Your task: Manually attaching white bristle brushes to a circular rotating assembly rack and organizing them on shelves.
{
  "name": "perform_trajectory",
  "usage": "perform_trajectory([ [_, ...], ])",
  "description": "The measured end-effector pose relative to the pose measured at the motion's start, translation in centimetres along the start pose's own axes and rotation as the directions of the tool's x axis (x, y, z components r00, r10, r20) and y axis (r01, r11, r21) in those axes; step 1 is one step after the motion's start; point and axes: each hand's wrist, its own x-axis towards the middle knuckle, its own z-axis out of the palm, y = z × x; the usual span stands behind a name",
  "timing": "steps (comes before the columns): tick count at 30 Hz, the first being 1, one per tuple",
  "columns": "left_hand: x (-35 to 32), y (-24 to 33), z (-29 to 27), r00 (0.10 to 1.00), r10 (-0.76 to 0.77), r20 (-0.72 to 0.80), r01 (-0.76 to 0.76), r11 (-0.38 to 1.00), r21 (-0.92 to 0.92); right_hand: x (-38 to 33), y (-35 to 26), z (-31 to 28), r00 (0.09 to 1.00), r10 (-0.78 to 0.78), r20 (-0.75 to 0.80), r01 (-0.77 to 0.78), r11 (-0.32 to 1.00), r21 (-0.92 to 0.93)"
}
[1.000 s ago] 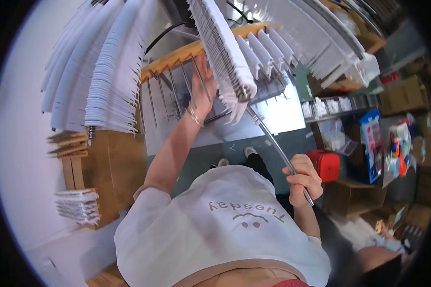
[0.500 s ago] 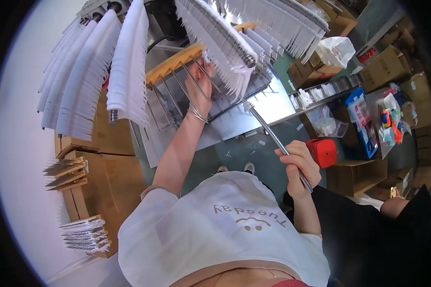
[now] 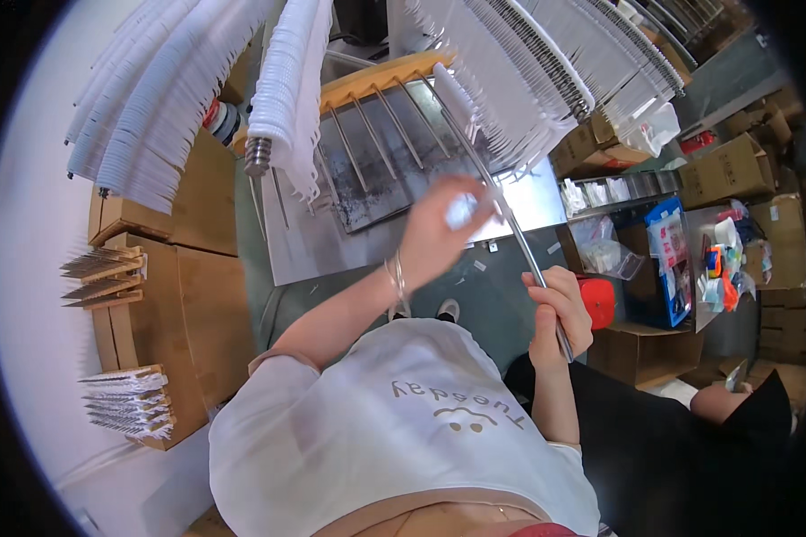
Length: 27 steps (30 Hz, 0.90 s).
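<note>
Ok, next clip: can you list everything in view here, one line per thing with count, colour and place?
metal rod: one, silver, slanting from the rack down through the right hand
white flat pieces: many, white, threaded in dense rows on rods across the top
rack: one, orange bar with thin metal prongs, top centre
metal sheet: one, grey, under the rack
wooden holders: several, tan, left, holding stacked pieces
cardboard boxes: several, brown, right
red container: one, right of the right hand
bracelet: one, silver, left wrist
left hand: raised, blurred, at the rod's upper part
right hand: closed round the rod's lower part
</note>
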Motion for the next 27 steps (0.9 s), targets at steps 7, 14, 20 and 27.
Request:
perform_trajectory([
  [7,3.6,-4.0,-1.2,0.892,-0.415,-0.181,0.259,0.795,-0.548,-1.5,-1.5,-2.4,0.998,-0.055,-0.036,0.054,0.998,-0.03],
  [14,12.3,-10.3,-0.8,0.904,-0.356,-0.238,0.049,0.639,-0.768,-0.9,-1.6,-2.9,0.99,-0.039,-0.132,0.029,0.997,-0.077],
  [20,11.2,-8.4,0.3,0.916,-0.279,-0.287,-0.03,0.667,-0.744,2.2,-0.3,-1.1,0.979,0.187,-0.082,-0.189,0.982,-0.022],
  [27,3.8,-2.0,2.3,0.989,-0.121,-0.08,0.107,0.981,-0.161,2.8,0.2,-1.0,0.977,0.202,-0.075,-0.199,0.979,0.039],
])
